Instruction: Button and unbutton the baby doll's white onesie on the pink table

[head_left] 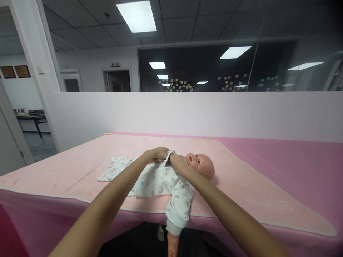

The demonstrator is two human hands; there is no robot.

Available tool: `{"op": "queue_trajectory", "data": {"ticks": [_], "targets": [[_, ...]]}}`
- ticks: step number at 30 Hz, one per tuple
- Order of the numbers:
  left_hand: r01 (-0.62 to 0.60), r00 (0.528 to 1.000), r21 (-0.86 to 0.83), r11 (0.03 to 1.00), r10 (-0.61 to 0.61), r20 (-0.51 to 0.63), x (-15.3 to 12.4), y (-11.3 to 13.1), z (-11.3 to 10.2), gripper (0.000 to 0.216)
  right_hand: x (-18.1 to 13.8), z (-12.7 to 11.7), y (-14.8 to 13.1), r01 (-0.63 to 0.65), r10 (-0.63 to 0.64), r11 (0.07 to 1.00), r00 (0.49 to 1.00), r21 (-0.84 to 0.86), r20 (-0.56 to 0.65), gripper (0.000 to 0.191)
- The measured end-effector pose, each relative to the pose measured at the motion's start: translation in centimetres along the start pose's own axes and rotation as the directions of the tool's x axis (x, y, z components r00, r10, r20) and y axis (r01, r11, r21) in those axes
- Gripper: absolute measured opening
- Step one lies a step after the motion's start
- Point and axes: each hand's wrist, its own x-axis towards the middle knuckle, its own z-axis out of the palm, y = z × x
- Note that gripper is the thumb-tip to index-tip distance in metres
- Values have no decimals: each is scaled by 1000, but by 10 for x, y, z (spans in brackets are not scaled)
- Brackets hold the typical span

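A baby doll (205, 167) lies on its back, its head to the right. It wears a white baby romper (158, 180) with small printed figures, and one sleeved arm hangs over the near table edge. At the doll's chest my left hand (160, 152) is closed on the lifted front edge of the romper. My right hand (179, 163) grips the same raised flap near the neck, just below the doll's chin. Fingertips of both hands are partly hidden by cloth and by the hands themselves. The romper's legs lie flat toward the left.
Under the doll spreads a pale pink blanket (80, 157) over a darker pink cover (302, 167). A low white partition (200, 114) with glass above it stands behind the table. Farther left are a doorway and a desk (30, 116).
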Motion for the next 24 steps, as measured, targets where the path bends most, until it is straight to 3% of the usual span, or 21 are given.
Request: {"op": "queue_trajectory", "data": {"ticks": [3, 7, 10, 14, 19, 22, 24], "targets": [[132, 990, -225, 965, -119, 71, -3, -3, -1, 12, 1, 4, -3, -40, 40, 999, 996, 1, -78, 29], [193, 981, -239, 952, -194, 21, -8, -8, 2, 23, 3, 4, -8, -64, 47, 997, 946, -43, -322, 42], [228, 969, -184, 956, -241, -54, -8, -8, 7, 26, 5, -7, -9, 15, -34, 997, 961, -70, -274, 46], [272, 956, -60, 960, -277, -96, -1, 1, 13, 28, 1, -25, -2, 75, -79, 997, 986, -29, -146, 30], [383, 915, 167, 909, -348, -205, 1, 16, 31, 39, -28, -18, 18, 148, -146, 989, 980, 5, -135, 20], [427, 887, 233, 874, -355, -294, -5, 23, 47, 46, -47, -5, 37, 261, -236, 962, 943, 82, -236, 22], [440, 875, 264, 858, -343, -342, -9, 25, 55, 48, -54, 0, 52, 258, -195, 956, 913, 137, -358, 23]]}}
